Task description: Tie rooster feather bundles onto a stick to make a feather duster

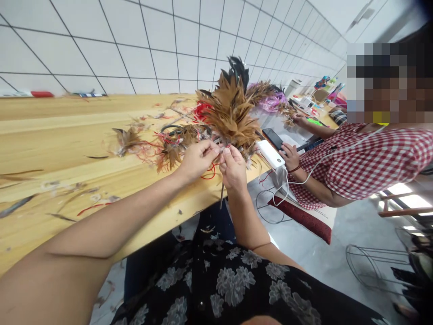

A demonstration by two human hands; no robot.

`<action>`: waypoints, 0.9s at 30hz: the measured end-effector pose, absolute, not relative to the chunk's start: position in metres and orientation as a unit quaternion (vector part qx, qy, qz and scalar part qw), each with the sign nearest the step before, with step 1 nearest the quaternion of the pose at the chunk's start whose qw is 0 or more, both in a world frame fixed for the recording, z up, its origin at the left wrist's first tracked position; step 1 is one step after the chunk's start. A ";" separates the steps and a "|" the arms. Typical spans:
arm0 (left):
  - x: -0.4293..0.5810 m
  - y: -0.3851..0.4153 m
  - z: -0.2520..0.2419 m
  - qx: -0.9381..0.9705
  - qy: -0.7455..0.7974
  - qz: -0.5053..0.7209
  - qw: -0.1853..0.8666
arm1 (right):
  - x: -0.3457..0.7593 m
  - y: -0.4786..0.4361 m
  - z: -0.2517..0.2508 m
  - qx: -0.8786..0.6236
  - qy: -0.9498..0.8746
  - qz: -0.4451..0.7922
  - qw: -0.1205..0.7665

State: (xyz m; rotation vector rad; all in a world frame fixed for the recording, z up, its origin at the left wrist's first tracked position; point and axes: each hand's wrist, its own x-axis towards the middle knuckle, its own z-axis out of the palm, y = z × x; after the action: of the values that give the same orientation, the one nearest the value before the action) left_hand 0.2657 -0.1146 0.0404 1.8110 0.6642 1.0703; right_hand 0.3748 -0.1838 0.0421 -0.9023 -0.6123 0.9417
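Both of my hands meet over the table's front edge, at the base of a large bundle of brown and black feathers. My right hand is closed around a thin stick, whose lower end pokes out beneath the fist. Close beside it, my left hand pinches with thumb and forefinger; what lies between the fingertips is too small to make out. Red thread loops just below the fingers. Loose brown feathers and tangled red threads lie left of the hands.
More feathers and scraps are strewn over the wooden table, against a tiled wall. At right a co-worker in a checked shirt sits near a phone and a white power bank with a cable. Wire-framed stools stand beyond.
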 end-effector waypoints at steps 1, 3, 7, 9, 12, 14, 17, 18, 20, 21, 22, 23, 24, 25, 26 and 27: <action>0.266 -0.114 0.039 0.731 0.270 0.428 0.457 | 0.376 -0.185 0.043 -0.413 -0.281 0.426 0.754; 0.266 -0.113 0.037 0.725 0.279 0.424 0.466 | 0.378 -0.185 0.043 -0.418 -0.280 0.413 0.759; 0.265 -0.114 0.038 0.718 0.288 0.440 0.456 | 0.383 -0.182 0.035 -0.430 -0.290 0.383 0.764; 0.264 -0.115 0.040 0.721 0.285 0.435 0.459 | 0.385 -0.178 0.031 -0.439 -0.295 0.370 0.763; 0.264 -0.115 0.040 0.713 0.277 0.431 0.479 | 0.389 -0.173 0.028 -0.453 -0.290 0.371 0.757; 0.266 -0.113 0.039 0.696 0.264 0.438 0.504 | 0.391 -0.171 0.027 -0.461 -0.287 0.369 0.754; 0.268 -0.110 0.036 0.669 0.246 0.445 0.543 | 0.393 -0.169 0.026 -0.477 -0.297 0.350 0.749; 0.267 -0.110 0.036 0.665 0.243 0.447 0.546 | 0.394 -0.169 0.025 -0.486 -0.304 0.337 0.747; 0.265 -0.110 0.038 0.681 0.249 0.445 0.525 | 0.397 -0.170 0.024 -0.514 -0.325 0.292 0.738; 0.263 -0.110 0.040 0.702 0.255 0.441 0.498 | 0.400 -0.171 0.023 -0.533 -0.341 0.262 0.728; 0.261 -0.111 0.042 0.729 0.259 0.437 0.459 | 0.403 -0.172 0.023 -0.555 -0.361 0.228 0.714; 0.259 -0.112 0.044 0.760 0.257 0.432 0.412 | 0.405 -0.173 0.022 -0.578 -0.382 0.193 0.695; 0.257 -0.113 0.045 0.791 0.245 0.429 0.361 | 0.408 -0.174 0.022 -0.601 -0.405 0.158 0.671; 0.256 -0.114 0.046 0.818 0.226 0.426 0.313 | 0.410 -0.174 0.021 -0.624 -0.425 0.126 0.643; 0.256 -0.115 0.046 0.839 0.203 0.424 0.273 | 0.411 -0.175 0.020 -0.648 -0.441 0.096 0.614; 0.256 -0.116 0.046 0.856 0.181 0.420 0.242 | 0.412 -0.175 0.019 -0.668 -0.452 0.068 0.587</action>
State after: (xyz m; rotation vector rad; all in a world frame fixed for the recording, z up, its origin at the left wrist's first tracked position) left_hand 0.2560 -0.1157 0.0461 2.3395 0.4956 1.1496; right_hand 0.4123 -0.1751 0.0192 -1.5580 -1.0538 0.1579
